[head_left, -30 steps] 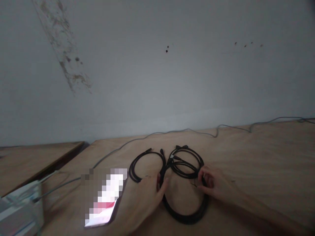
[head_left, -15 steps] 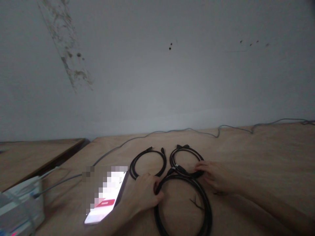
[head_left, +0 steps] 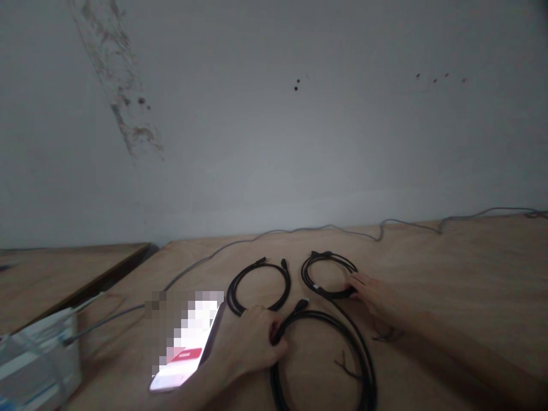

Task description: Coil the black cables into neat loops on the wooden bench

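Near coil (head_left: 370, 374) of black cable lies on the pale wooden table (head_left: 462, 274), at the near centre of the scene, its nearest part cut off from view; we find the left hand (head_left: 259, 338) at its left side, thumb and fingers closed around the cable; one plug (head_left: 301, 305) with a light tip stands out just beyond that grip.

We note a strand running from the near coil's right side to the near edge of the far right coil (head_left: 305, 275); the right hand (head_left: 370, 294) touches that second coil at its right side, fingers bent; whether they pinch the cable, we cannot tell. Far left coil (head_left: 287, 283) lies beyond the left hand, its two ends pointing to the far side.

We record one thin dark tie (head_left: 349, 368) inside the near coil and another partly under the right forearm; at left, a phone (head_left: 173, 378) with lit screen, partly masked by blocks; farther left, a white box (head_left: 43, 365); a grey cable (head_left: 233, 245) runs along the far side, below the wall (head_left: 274, 142).
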`<state>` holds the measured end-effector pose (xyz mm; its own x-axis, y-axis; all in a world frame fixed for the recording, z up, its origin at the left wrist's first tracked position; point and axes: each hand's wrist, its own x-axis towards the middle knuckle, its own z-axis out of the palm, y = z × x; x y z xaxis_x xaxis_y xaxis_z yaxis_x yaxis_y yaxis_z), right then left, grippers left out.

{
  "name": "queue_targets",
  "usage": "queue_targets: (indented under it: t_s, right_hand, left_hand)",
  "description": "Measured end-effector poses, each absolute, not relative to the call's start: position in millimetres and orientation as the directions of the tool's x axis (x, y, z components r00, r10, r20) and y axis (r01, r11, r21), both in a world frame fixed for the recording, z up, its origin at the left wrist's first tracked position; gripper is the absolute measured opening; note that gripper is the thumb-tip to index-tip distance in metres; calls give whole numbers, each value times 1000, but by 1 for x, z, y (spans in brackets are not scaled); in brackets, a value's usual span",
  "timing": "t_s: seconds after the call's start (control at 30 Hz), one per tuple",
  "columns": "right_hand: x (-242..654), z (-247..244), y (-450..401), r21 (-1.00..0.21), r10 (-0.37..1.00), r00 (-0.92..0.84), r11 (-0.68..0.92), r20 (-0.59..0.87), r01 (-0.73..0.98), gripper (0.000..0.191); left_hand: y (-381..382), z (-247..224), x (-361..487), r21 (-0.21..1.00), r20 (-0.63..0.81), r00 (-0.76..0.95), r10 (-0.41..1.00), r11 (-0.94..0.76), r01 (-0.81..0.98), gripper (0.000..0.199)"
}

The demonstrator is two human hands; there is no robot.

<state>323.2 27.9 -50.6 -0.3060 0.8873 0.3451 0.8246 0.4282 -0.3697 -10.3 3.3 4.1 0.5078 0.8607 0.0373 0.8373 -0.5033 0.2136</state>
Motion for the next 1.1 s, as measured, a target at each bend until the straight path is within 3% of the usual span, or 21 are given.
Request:
queue_targets:
  t_s: [0.13,0.23,0.4,0.5,0.63,0.87,1.1]
  right_hand:
    - [319,-42,26,-415,888,-293,431,355,801,23]
    - [314,-38,28,-482,885,-248,428,393,764,23]
    - [298,-33,25,-559,876,-210,445,435,700,24]
    - [282,-33,17,-579,868,-271,482,416,658,21]
    - [263,-39,10,-551,813,-388,580,434,600,19]
    - [257,-35,1,-534,791,-441,612,424,584,12]
    - [264,-25,-11,-574,817,-377,576,437,583,16]
  left_hand:
    - [-2,3,-5,246,16,575,818,-560,791,15]
    - [-5,1,-1,272,55,522,851,-515,813,21]
    - [-8,8,4,408,185,425,886,-462,787,22]
    - [-6,8,3,431,310,427,850,-526,734,32]
    - [2,-4,-1,309,412,526,744,-657,688,37]
    - [7,-5,2,33,304,658,689,-698,715,23]
    - [15,-14,4,24,255,658,709,-685,728,13]
